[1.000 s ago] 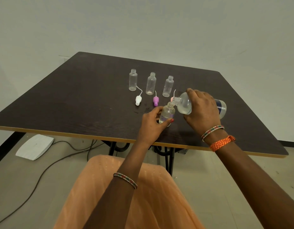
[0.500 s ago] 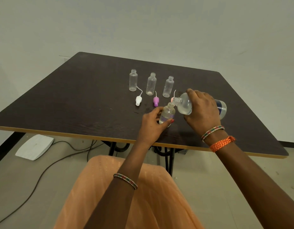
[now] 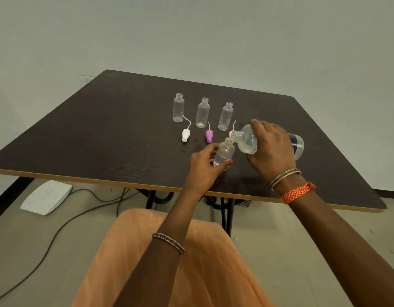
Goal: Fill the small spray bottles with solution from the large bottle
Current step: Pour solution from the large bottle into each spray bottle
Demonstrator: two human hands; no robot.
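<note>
1. Pale walls and a beige floor surround a dark table (image 3: 98, 138) with a light edge strip; a white pad (image 3: 46, 197) and cables lie on the floor beneath it.
2. On the table, the person's left hand (image 3: 205, 165) curls around the lower half of a small spray bottle (image 3: 223, 151), thumb across its front, probably to keep the light bottle upright and its narrow neck steady under the pour.
3. Just to its right, the right hand (image 3: 271, 149) wraps over the large bottle (image 3: 249, 140), which is tipped nearly flat with its mouth resting at the small bottle's opening, so the clear solution can run straight in without splashing.
4. Some liquid appears to have gathered in the small bottle; its exact level is hard to read.
5. Farther back stand three more small bottles (image 3: 202, 113) in a row, uncapped and seemingly empty, apparently waiting their turn.
6. A white spray cap (image 3: 185, 135) and a purple spray cap (image 3: 209, 136) lie in front of them, dip tubes attached, kept within reach for refitting; a pinkish cap is mostly hidden behind the large bottle's neck.
</note>
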